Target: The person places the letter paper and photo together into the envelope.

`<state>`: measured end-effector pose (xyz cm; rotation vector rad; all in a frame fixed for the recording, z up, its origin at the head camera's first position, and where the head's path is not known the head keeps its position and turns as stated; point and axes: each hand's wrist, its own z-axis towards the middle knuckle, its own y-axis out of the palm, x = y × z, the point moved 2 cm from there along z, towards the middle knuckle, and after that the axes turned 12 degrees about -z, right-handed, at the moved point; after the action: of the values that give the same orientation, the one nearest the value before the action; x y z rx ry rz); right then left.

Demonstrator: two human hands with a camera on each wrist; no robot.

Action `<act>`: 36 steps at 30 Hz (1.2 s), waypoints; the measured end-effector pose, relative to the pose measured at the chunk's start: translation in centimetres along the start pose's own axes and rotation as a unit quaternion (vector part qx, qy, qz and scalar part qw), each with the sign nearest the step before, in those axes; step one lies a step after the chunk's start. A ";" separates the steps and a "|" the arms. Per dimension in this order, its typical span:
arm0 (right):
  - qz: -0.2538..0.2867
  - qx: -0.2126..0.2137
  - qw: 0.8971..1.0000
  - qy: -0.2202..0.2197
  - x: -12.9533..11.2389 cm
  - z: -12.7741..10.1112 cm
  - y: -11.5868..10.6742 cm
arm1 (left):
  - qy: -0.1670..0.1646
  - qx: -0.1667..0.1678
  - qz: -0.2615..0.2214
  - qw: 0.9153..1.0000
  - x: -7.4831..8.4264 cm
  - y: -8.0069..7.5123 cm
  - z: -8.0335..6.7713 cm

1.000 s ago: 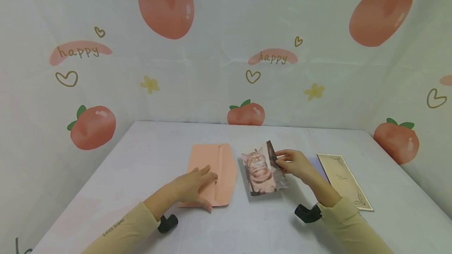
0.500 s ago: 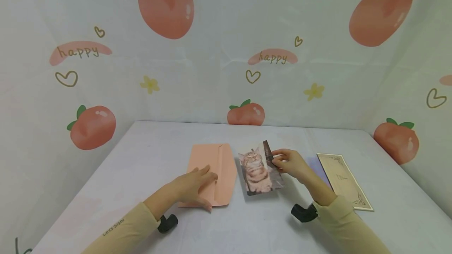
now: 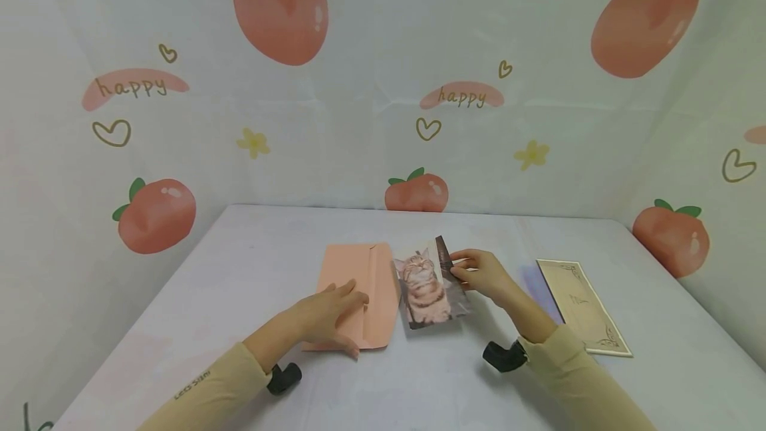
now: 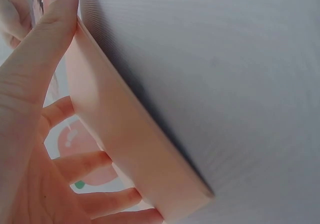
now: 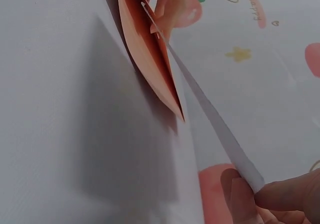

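A peach-coloured envelope (image 3: 347, 265) lies on the table with its flap side to the right. Spread over it, my left hand (image 3: 326, 316) rests its fingertips on the paper, the thumb at the near edge. My right hand (image 3: 487, 276) pinches the right edge of a cat photo card (image 3: 426, 291) between thumb and fingers. The card is tilted above the table, its left edge against or just over the envelope's flap. In the right wrist view, the envelope's mouth (image 5: 150, 49) gapes and the card (image 5: 215, 119) appears edge-on, its far end close to that opening.
A cream card with ornate corners (image 3: 580, 304) lies at the right, on top of something purple (image 3: 538, 288), mostly covered. Behind the table (image 3: 419, 384) hangs a white cloth printed with peaches (image 3: 281, 12). A black wrist camera (image 3: 505, 356) sits below each hand.
My right hand has moved left with the cat photo card, bringing it from beside the envelope up to its flap. The left hand and the envelope have stayed in place.
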<state>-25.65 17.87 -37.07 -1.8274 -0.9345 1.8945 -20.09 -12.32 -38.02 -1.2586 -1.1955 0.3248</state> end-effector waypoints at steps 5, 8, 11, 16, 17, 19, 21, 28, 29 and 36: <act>0.002 -0.002 1.000 0.002 -0.4 0.2 0.5 | -0.003 -0.001 0.004 1.000 -0.2 0.1 0.1; 0.007 -0.003 1.000 0.001 -0.6 0.4 0.8 | -0.006 0.000 0.006 1.000 -0.3 0.2 0.1; 0.009 -0.004 1.000 -0.004 -0.7 0.5 1.1 | -0.007 0.000 0.006 1.000 -0.2 0.1 0.1; 0.002 -0.005 1.000 -0.008 -0.9 0.8 1.7 | -0.005 -0.001 0.002 1.000 -0.1 0.1 0.1; 0.001 -0.005 1.000 -0.007 -0.9 0.8 1.8 | -0.004 -0.001 0.001 1.000 -0.1 0.1 0.1; 0.001 -0.004 1.000 -0.007 -1.0 0.9 2.0 | -0.003 -0.001 0.001 1.000 -0.1 0.1 0.1; 0.002 -0.004 1.000 -0.007 -1.0 1.0 2.2 | -0.002 -0.001 0.002 1.000 -0.1 0.1 0.1; 0.005 -0.008 1.000 -0.005 -1.4 1.2 2.7 | 0.000 0.001 0.002 1.000 -0.1 0.1 0.1; 0.006 -0.008 1.000 -0.005 -1.4 1.2 2.8 | 0.000 0.001 0.002 1.000 -0.1 0.1 0.1; 0.013 -0.009 1.000 -0.005 -1.5 1.5 3.3 | 0.000 -0.001 -0.001 1.000 0.1 0.0 0.0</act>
<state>-26.31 14.18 -38.18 -1.8489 -0.9382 1.9188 -20.09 -12.26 -37.96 -1.2582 -1.1977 0.3218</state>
